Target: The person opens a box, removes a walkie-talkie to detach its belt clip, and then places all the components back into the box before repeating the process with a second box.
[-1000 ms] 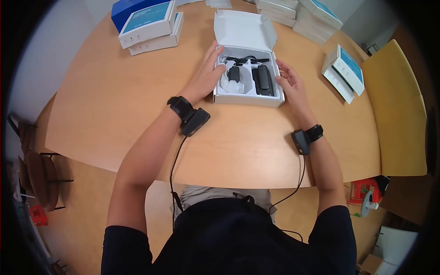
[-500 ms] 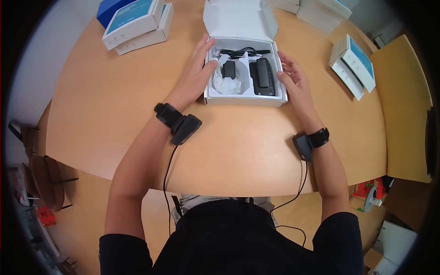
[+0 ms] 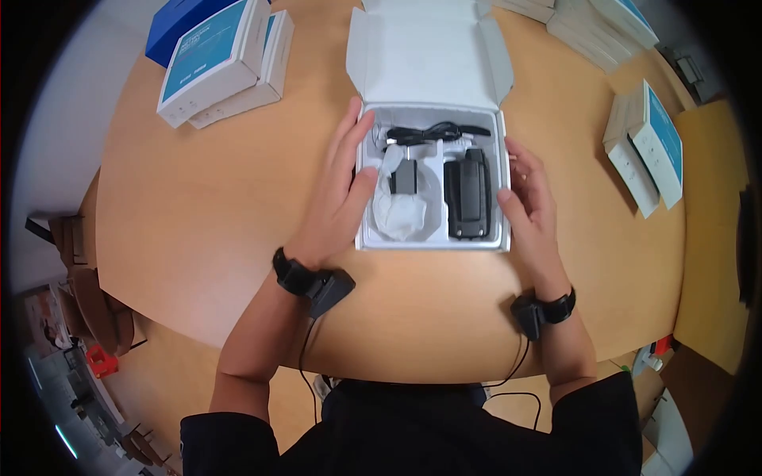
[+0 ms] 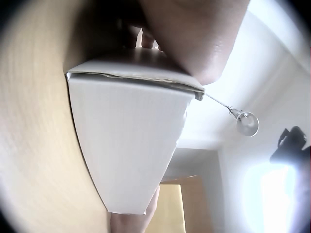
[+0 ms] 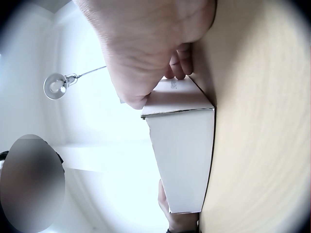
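Observation:
An open white box [image 3: 433,243] stands on the table, its lid [image 3: 429,59] folded back. Inside are a coiled black cable [image 3: 425,135], a small black block [image 3: 404,177] on crumpled white wrapping [image 3: 399,216], and a black device [image 3: 469,194] in the right compartment. My left hand [image 3: 336,190] lies along the box's left side, fingers extended, thumb at the rim. Against the right side rests my right hand [image 3: 533,210], fingers loosely bent, thumb by the edge. Both wrist views show the box's plain near wall between the hands.
Two white-and-teal boxes [image 3: 218,59] are stacked at the back left beside a blue box [image 3: 171,28]. More white boxes [image 3: 599,32] stand at the back right. Two others [image 3: 647,147] lean together on the right, near a yellow chair back [image 3: 710,230].
The head view has shifted, so the box and both hands appear lower in it, and the lid shows more fully. Both hands have stayed at the box's sides.

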The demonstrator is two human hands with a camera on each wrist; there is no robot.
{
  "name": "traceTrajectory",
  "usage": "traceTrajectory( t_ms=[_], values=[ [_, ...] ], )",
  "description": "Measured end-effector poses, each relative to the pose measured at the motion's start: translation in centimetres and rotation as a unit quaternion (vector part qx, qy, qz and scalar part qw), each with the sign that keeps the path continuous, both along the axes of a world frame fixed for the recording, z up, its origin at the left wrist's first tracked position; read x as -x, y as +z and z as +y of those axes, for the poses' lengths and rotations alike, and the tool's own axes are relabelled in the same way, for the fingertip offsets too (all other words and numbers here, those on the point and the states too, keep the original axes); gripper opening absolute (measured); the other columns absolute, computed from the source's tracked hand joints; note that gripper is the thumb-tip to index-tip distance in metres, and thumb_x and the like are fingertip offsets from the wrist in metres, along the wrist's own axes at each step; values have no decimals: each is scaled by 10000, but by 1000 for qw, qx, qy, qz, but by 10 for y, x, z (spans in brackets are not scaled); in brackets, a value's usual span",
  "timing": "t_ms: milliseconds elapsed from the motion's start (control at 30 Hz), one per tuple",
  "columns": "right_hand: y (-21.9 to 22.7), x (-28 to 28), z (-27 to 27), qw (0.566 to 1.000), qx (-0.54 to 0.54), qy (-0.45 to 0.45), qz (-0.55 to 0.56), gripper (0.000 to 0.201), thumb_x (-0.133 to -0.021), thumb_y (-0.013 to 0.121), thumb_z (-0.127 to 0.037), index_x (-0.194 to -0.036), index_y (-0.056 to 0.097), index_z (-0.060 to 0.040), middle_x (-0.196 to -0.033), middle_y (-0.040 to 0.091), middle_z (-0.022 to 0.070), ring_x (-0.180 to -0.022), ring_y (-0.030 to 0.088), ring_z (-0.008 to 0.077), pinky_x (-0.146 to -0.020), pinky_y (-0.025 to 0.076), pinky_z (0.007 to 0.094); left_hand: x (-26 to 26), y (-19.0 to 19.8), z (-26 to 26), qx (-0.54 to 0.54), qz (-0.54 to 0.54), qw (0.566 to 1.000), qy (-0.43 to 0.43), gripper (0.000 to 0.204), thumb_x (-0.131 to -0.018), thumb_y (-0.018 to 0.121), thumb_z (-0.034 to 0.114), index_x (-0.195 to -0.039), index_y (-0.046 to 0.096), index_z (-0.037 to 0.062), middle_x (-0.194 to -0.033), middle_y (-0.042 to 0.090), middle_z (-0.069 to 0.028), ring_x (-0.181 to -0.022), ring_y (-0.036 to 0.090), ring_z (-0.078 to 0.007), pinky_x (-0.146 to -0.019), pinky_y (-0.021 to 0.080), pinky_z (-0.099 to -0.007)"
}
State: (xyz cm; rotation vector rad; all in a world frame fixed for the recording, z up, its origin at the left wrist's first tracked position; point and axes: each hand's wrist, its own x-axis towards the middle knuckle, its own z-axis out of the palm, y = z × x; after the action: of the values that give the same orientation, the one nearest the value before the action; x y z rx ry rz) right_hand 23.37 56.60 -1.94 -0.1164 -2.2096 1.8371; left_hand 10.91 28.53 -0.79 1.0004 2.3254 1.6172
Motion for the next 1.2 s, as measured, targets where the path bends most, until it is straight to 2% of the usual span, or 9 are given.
traceTrajectory(
  t_ms=[133,300,467,567,667,767,867,967,1200],
  values=[
    [5,0,-7,998,63,15,22,556,-1056,638,-79,-1587,480,-33,-1291,659,86,-1141,639,139,-1023,510,323,9,-12,1,-52,13,998,-11,590,-1060,495,100,-1630,393,-15,-1782,208,-232,-1653,210,-358,-1329,185,-443],
    [-19,11,6,998,14,10,56,563,-1046,661,-100,-1578,488,-28,-1243,692,104,-1080,674,147,-935,539,309,16,-29,0,-63,23,998,-19,612,-1055,506,98,-1654,401,31,-1804,199,-171,-1671,171,-303,-1336,173,-413],
    [-13,12,3,998,35,20,49,571,-1052,657,-116,-1588,476,-37,-1230,698,112,-1091,684,159,-938,548,315,16,-28,-2,-57,40,998,-8,584,-1070,509,124,-1640,421,31,-1800,212,-172,-1668,186,-306,-1329,201,-417],
    [6,9,7,998,-13,34,43,471,-1047,674,-132,-1501,582,-48,-1238,713,117,-1090,704,201,-956,554,349,15,-28,-2,-62,39,997,-5,568,-1082,505,139,-1634,427,29,-1795,222,-179,-1663,199,-311,-1327,207,-421],
    [49,14,12,932,-327,-22,154,317,-1015,720,-142,-1317,710,-46,-1244,730,114,-1119,709,247,-985,552,379,18,-29,-1,-69,48,996,-1,557,-1091,501,143,-1630,430,26,-1789,233,-188,-1658,213,-319,-1324,214,-422],
    [87,19,-14,918,-363,51,151,207,-970,762,-152,-1139,759,-32,-1198,740,107,-1138,690,284,-982,553,389,15,-31,-1,-79,47,996,-3,551,-1093,497,136,-1627,431,24,-1784,241,-196,-1653,227,-325,-1320,222,-423],
    [93,30,-51,899,-408,138,80,229,-925,793,-111,-1139,756,-40,-1132,747,105,-1133,667,293,-987,539,392,12,-26,-1,-84,47,995,-8,543,-1099,489,151,-1613,424,-11,-1777,236,-223,-1648,232,-346,-1320,225,-422],
    [77,49,-67,852,-477,181,119,282,-890,823,-134,-1143,747,-38,-1127,730,104,-1113,634,318,-967,539,419,11,-24,-1,-82,49,995,-5,541,-1100,485,155,-1603,422,-34,-1772,233,-239,-1644,239,-360,-1319,229,-425],
    [63,68,-71,817,-540,163,124,425,-796,900,-214,-1154,743,-50,-1070,698,91,-1080,638,314,-958,541,447,10,-26,0,-91,22,996,-3,545,-1092,493,129,-1624,437,24,-1784,240,-196,-1653,227,-328,-1320,225,-426]
  ],
)
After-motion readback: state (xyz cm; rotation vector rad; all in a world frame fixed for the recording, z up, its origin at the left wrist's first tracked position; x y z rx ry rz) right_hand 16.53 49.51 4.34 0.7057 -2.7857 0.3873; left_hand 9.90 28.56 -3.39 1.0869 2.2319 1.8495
